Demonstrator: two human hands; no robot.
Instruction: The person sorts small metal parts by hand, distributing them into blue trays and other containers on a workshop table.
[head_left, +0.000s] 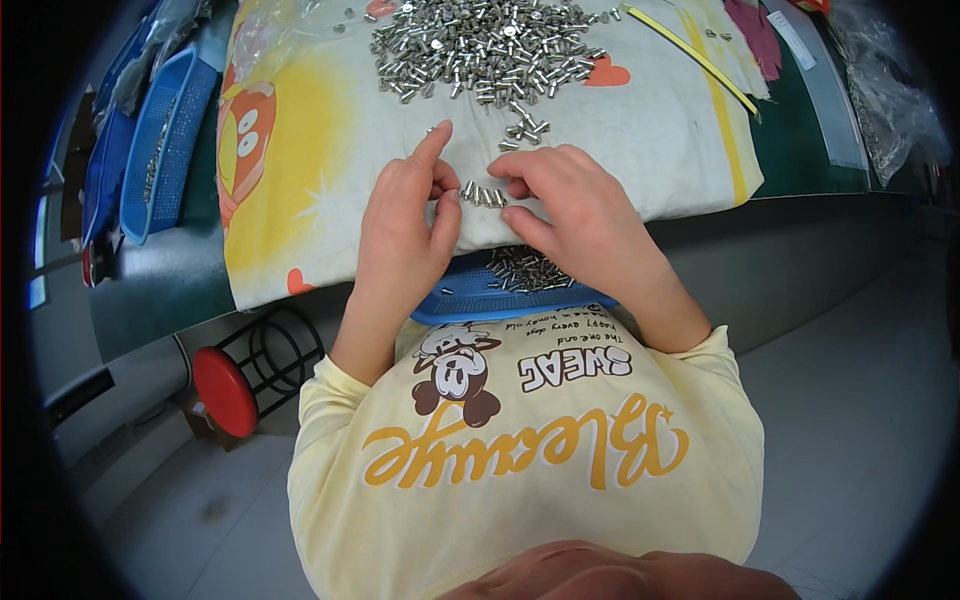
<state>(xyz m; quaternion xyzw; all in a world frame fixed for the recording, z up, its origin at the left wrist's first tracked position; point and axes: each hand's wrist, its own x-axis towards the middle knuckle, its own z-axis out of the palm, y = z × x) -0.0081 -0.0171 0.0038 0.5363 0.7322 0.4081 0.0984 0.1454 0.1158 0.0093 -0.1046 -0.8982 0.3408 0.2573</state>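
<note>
A short row of small silver screws (484, 196) lies on the cloth between my two hands. My left hand (405, 205) is at the row's left end, its index finger stretched out and the thumb apart from it. Curled fingers of my right hand (575, 205) and its separate thumb flank the right end; I cannot tell whether they touch the screws. Just beyond is a loose cluster of screws (524, 130), and farther off a large heap of screws (485, 50). Below the table edge, a blue basket (440, 312) holds more screws, partly hidden by my right forearm.
A patterned cloth (330, 170) covers the green table (800, 150). Another blue basket (165, 150) stands at the left. A yellow strip (692, 60) and clear plastic wrap (890, 90) lie at the right. A red stool (226, 391) is on the floor, lower left.
</note>
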